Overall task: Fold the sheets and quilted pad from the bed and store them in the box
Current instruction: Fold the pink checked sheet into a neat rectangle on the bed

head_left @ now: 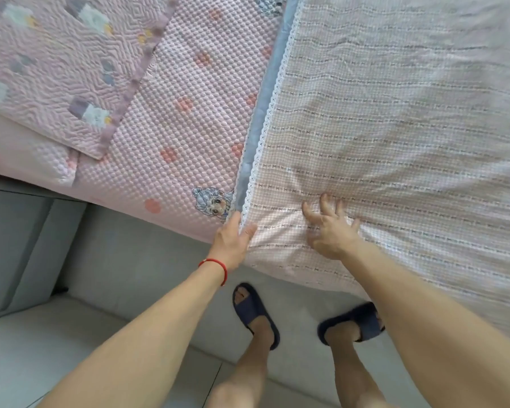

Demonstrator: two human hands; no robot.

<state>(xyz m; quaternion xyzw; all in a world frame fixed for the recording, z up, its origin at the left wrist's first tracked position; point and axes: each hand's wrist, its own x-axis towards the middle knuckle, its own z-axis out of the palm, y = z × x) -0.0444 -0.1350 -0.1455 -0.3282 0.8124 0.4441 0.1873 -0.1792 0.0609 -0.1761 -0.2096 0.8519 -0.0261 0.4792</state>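
Only hands [280, 234] on unlabelled checked sheet [395, 136].

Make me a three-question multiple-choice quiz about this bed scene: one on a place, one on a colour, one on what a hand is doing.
1. Where does the folded quilted pad lie?
A. on the floor
B. on the bed's far left
C. under the right hand

2. What colour is the wrist string?
A. red
B. green
C. white

3. What is the left hand doing?
A. hanging idle
B. pinching the checked sheet's lace edge
C. holding a slipper

Answers: 1 B, it rests on the pink bubble-textured cover; 2 A, a red loop shows; 3 B, thumb and fingers close on the edge.
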